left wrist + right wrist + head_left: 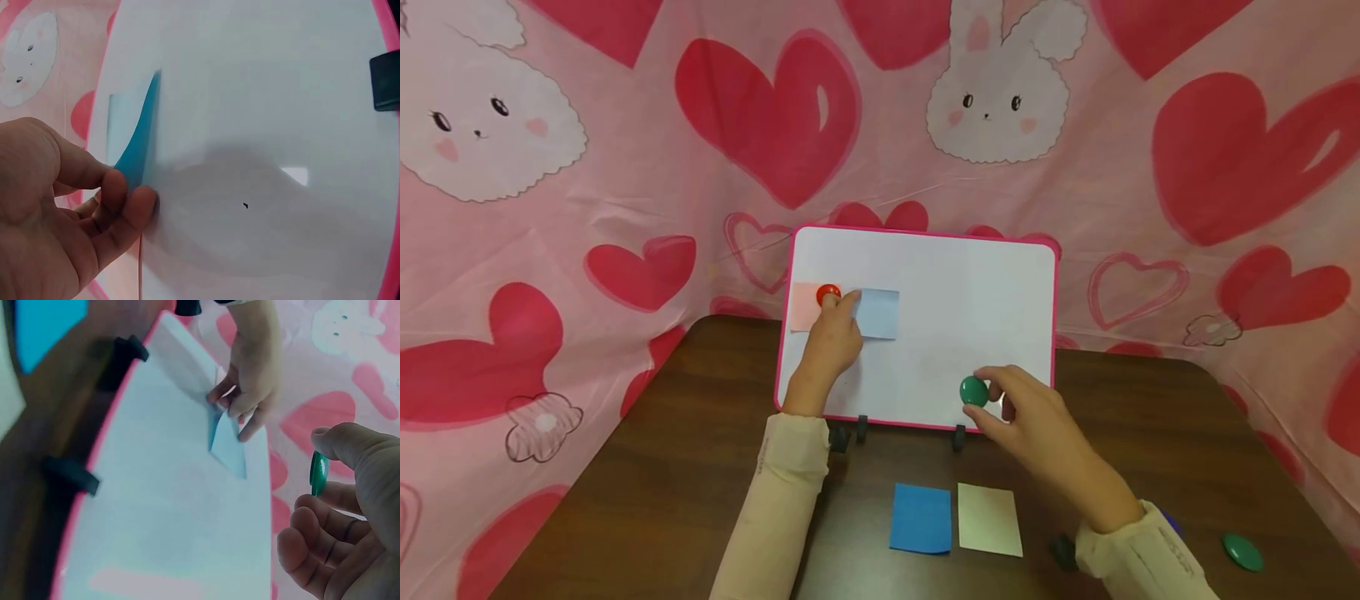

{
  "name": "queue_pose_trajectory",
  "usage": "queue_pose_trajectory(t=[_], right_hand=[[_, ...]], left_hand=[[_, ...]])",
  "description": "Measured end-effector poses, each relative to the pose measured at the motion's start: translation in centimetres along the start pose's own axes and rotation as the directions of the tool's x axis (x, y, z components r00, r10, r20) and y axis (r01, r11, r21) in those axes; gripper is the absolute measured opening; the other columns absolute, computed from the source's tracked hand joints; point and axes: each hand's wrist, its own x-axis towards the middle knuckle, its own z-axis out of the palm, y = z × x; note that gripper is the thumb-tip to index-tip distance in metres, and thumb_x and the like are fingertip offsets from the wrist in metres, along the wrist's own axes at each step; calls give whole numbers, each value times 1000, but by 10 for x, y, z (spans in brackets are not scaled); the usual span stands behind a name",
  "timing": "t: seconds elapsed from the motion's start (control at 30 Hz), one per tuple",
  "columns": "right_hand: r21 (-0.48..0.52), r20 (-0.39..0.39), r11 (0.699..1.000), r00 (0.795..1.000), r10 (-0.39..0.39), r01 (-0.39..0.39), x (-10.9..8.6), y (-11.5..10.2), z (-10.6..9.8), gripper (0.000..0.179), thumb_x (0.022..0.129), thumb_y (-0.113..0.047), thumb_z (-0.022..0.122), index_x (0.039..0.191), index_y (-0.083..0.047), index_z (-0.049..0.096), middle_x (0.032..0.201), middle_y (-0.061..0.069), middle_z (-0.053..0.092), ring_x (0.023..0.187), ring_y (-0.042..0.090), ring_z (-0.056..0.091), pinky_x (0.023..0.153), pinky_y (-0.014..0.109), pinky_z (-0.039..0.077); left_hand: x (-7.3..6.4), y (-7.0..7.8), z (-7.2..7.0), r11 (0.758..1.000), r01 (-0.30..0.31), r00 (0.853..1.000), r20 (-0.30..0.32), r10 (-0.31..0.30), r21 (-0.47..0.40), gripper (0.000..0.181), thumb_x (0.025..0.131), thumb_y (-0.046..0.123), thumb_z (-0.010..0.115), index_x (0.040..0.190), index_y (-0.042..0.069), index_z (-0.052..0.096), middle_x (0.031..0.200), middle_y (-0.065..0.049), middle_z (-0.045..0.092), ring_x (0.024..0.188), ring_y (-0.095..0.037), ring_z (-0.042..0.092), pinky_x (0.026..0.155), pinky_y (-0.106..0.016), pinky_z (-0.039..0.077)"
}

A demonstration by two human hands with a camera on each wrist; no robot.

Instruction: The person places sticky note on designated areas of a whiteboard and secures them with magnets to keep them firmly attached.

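Observation:
A whiteboard (962,308) with a pink frame leans upright on the table. My left hand (833,337) pinches the left edge of a light blue sticky note (880,315) against the board's left half. In the left wrist view the note (145,134) bends away from the surface near the fingers. Just left of it a pink sticky note (803,308) lies on the board, with a red round magnet (827,292) at its upper right. Before the lower right of the board, my right hand (1030,417) holds a green round magnet (973,390) between thumb and finger.
A blue sticky note (921,518) and a pale yellow one (989,518) lie side by side on the dark wooden table (625,500). Another green magnet (1243,552) is at the right, near a partly hidden blue item (1171,522). Black clips (958,437) grip the board's lower edge.

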Motion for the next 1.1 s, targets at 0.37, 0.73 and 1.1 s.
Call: queue_pose_trajectory(t=[0.37, 0.73, 1.1], right_hand=[[77, 80, 997, 997, 22, -28, 61, -5, 23, 43, 86, -17, 82, 123, -6, 62, 93, 9, 61, 74, 20, 55, 61, 31, 51], [31, 34, 994, 994, 101, -102, 103, 0, 48, 46, 88, -21, 81, 126, -5, 61, 96, 9, 61, 78, 22, 55, 67, 34, 53], [51, -19, 996, 997, 71, -70, 126, -5, 67, 44, 88, -19, 80, 124, -1, 61, 95, 9, 59, 83, 23, 55, 67, 32, 55]], left_hand=[[1, 0, -1, 1000, 16, 1000, 11, -16, 7, 51, 102, 5, 44, 153, 8, 40, 131, -23, 50, 103, -36, 57, 94, -49, 50], [-2, -1, -3, 997, 64, 998, -4, -64, 37, 57, 98, 11, 48, 154, 15, 42, 117, -17, 67, 84, -33, 62, 72, -44, 54], [-3, -3, -5, 996, 79, 996, 25, -80, 34, 59, 98, 15, 51, 156, 21, 41, 71, -11, 59, 62, -28, 55, 60, -36, 50]])
